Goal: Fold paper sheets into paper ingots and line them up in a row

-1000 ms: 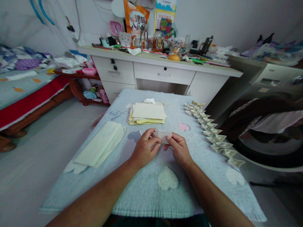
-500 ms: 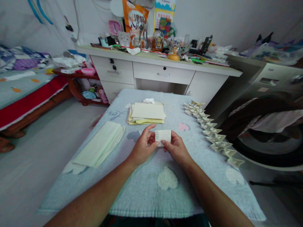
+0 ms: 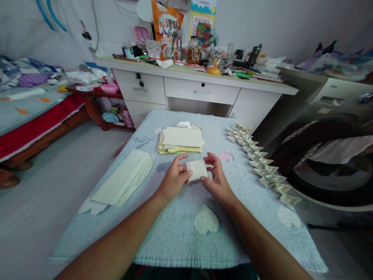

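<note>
A small folded piece of pale paper is held up over the middle of the cloth-covered table. My left hand pinches its left end between thumb and fingers, where a printed strip shows. At the right end, my right hand has its fingers apart, with the thumb by the paper's lower right corner. Just beyond the hands lies a stack of cream and yellow paper sheets. To the left rests a pile of long pale green sheets.
A row of several folded paper pieces runs along the table's right side. The blue patterned cloth covers the table. Behind stands a white desk loaded with jars and packets. A washing machine is at the right, a bed at the left.
My right hand has loosened from the paper, its fingers spreading away from the right edge. The paper has shifted slightly left and tilted, still in my left hand.
</note>
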Tool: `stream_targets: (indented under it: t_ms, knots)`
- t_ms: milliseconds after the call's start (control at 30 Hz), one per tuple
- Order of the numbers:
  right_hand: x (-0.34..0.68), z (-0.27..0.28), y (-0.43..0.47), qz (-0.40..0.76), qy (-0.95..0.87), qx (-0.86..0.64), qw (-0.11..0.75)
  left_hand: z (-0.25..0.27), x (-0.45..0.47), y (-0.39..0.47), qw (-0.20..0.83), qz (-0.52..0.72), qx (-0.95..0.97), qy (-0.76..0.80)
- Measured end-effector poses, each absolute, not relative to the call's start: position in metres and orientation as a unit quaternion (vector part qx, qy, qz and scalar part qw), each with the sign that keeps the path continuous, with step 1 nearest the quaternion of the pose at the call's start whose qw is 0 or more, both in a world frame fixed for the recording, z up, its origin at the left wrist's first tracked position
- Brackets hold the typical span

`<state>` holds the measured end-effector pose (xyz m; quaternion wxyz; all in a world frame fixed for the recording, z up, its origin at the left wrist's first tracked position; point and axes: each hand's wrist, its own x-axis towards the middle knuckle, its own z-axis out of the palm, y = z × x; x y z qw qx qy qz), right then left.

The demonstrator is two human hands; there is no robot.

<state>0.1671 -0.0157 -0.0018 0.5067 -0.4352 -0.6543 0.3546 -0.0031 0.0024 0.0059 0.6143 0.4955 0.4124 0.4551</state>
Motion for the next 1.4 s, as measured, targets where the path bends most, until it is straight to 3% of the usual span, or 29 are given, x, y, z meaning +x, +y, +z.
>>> stream_targets:
  t_ms: [133,267,367,567,667,833,1400]
  knots:
    - [0.168,0.003,-0.019,0.174,-0.762,-0.453,0.429,0.007,-0.005,0.004,0.628,0.441,0.478,0.427]
    - [0.168,0.001,-0.017,0.13,-0.781,-0.45,0.412,0.004,-0.005,0.004,0.629,0.429,0.492,0.421]
    - [0.171,0.0,-0.014,0.187,-0.76,-0.446,0.435,0.004,-0.007,0.004,0.589,0.431,0.537,0.423]
    - [0.17,-0.003,-0.011,0.414,-0.626,-0.445,0.489,0.007,-0.012,0.001,0.365,0.443,0.696,0.431]
    - [0.168,-0.007,-0.011,0.487,-0.578,-0.427,0.496,0.003,-0.011,0.002,0.392,0.43,0.698,0.416]
    - [0.167,-0.007,-0.012,0.516,-0.568,-0.414,0.489,-0.001,-0.007,0.002,0.489,0.391,0.668,0.403]
    - [0.165,-0.001,-0.014,0.514,-0.559,-0.433,0.485,0.002,-0.006,0.001,0.472,0.375,0.679,0.419]
